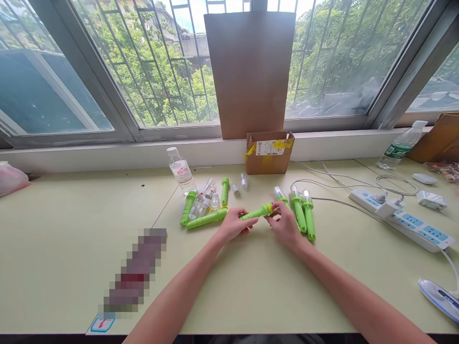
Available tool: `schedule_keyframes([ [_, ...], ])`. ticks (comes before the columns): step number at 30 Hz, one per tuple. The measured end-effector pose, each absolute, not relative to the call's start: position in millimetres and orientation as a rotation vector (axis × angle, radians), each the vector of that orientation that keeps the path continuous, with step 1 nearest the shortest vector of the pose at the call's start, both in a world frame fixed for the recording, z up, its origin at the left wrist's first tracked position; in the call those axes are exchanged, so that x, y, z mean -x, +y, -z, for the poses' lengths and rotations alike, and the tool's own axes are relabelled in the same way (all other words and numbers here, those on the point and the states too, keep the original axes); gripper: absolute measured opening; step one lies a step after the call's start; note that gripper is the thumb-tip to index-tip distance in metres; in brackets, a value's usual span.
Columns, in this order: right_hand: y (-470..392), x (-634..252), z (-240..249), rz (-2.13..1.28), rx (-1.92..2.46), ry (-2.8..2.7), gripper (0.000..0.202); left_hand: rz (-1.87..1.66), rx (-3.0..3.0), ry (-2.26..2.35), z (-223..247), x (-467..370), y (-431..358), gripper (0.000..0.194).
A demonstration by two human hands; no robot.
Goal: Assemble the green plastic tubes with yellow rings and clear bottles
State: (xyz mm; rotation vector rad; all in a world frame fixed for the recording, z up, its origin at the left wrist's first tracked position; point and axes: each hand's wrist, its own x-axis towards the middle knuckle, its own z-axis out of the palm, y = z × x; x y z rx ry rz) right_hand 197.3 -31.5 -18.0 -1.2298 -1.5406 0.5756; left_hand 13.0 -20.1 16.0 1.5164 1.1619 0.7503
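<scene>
My left hand (234,224) is closed around the body of a green plastic handle (256,212), held nearly level above the table. At its yellow-ringed end, the fingers of my right hand (286,225) pinch the rim; what lies under those fingertips is partly hidden. Right of my right hand lie three green handles (298,212) with clear tops, side by side. To the left are loose green handles (206,220), one close against my left hand, among several clear plastic caps (196,208). Two small clear pieces (244,181) stand beyond my hands.
A small cardboard box (268,165) sits at the back by the window, before a tall cardboard sheet (251,71). A water bottle (181,172) stands back left, another bottle (401,145) back right. A power strip (401,220) with cables lies right; a blurred dark object (134,272) lies front left.
</scene>
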Motion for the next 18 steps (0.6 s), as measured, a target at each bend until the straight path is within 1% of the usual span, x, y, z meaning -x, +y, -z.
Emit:
schedule_keyframes([
  [5, -32.0, -197.7, 16.8, -0.562, 1.254, -1.53, 0.031, -0.764, -1.583, 1.214, -15.4, -13.6, -20.5, 0.039],
  [13, -30.9, -198.4, 17.2, -0.551, 1.268, -1.557, 0.025, -0.791, -1.839, 1.263, -9.8, -14.2, -17.6, 0.051],
  [16, -30.5, -198.9, 17.5, -0.554, 1.255, -1.565, 0.025, -0.77, -1.856, 1.282, -10.5, -15.7, -18.8, 0.051],
  [18, -30.8, -198.7, 17.6, -0.562, 1.252, -1.561, 0.026, -0.755, -1.828, 1.306, -12.3, -15.5, -19.6, 0.047],
])
